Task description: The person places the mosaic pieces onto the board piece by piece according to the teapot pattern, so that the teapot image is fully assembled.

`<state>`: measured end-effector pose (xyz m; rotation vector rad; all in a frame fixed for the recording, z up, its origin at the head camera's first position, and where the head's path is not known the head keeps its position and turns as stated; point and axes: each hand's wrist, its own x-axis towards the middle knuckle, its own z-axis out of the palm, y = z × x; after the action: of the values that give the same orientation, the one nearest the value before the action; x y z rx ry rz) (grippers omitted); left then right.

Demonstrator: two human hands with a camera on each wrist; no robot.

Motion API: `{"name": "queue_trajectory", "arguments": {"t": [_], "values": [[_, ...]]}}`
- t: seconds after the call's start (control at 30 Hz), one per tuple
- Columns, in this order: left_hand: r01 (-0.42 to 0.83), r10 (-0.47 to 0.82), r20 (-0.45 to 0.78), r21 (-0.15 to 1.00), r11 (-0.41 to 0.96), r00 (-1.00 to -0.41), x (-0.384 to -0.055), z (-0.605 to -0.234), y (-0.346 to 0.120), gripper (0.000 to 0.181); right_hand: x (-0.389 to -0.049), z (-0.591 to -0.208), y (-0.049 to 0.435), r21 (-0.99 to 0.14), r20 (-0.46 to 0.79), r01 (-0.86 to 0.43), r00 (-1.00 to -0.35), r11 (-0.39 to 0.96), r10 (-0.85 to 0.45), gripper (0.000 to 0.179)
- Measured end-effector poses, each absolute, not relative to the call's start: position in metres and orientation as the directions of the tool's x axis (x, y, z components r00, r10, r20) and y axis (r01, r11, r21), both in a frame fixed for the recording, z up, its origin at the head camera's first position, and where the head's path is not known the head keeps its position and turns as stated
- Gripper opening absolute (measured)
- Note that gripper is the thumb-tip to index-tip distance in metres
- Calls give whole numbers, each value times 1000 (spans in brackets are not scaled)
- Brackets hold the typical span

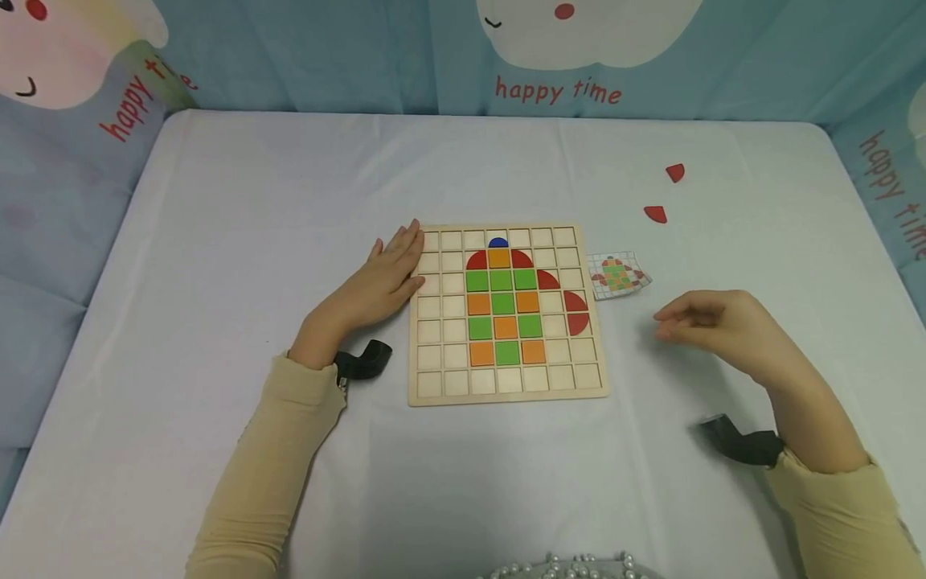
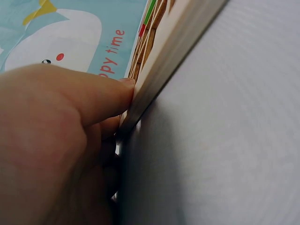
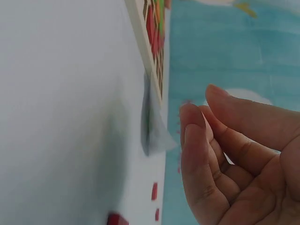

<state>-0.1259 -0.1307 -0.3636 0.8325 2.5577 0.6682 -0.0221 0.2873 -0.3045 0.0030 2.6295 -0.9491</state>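
Observation:
A square wooden grid board (image 1: 509, 385) lies on the table, with green and orange squares, red quarter-rounds and a blue half-round in its cells. Along the board's left edge rests my left hand (image 1: 379, 277), fingers extended; in the left wrist view its thumb (image 2: 110, 93) touches the wooden rim. My right hand (image 1: 723, 326) hovers right of the board, thumb and fingers loosely bent with a gap and nothing between them. Between it and the board lies a small printed picture card (image 1: 617, 275) with a curled corner, showing a similar coloured pattern.
Two red quarter-round pieces (image 1: 655, 214) lie on the white table beyond the card. Low in the right wrist view another red piece (image 3: 116, 219) shows on the cloth. A blue printed curtain (image 1: 347, 56) borders the table, and a pearl-beaded item (image 1: 571, 569) is at the near edge.

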Motion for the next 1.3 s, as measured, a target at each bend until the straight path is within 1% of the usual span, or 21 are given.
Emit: {"name": "queue_trajectory", "arguments": {"t": [0.13,0.23,0.33,0.6,0.8,0.9,1.1,1.2,1.3], "values": [[451,623,-190,537,713,-759,-127,-364,-131,63,-19,-303,298,-611,-321,145,-944,778,-75,29],[452,624,-187,539,711,-759,-127,-364,-130,63,-16,-301,306,-628,-310,150,-948,764,-69,30],[452,626,-186,541,709,-757,-127,-365,-129,63,-12,-301,316,-642,-319,183,-947,745,-43,31],[448,624,-193,542,711,-757,-124,-366,-130,63,-6,-306,338,-604,-335,269,-940,750,67,36],[452,623,-192,536,714,-758,-124,-366,-130,63,-6,-314,351,-563,-372,341,-918,752,138,46],[453,624,-189,535,713,-758,-125,-366,-130,63,-8,-319,358,-559,-388,370,-908,742,160,48],[454,625,-188,535,713,-758,-125,-365,-130,62,-15,-340,379,-508,-361,358,-914,784,183,46],[452,622,-191,533,715,-759,-124,-364,-130,62,-19,-352,389,-489,-352,350,-917,799,186,50],[451,621,-191,533,716,-760,-125,-364,-130,62,-22,-355,390,-480,-366,350,-913,804,179,54]]}}
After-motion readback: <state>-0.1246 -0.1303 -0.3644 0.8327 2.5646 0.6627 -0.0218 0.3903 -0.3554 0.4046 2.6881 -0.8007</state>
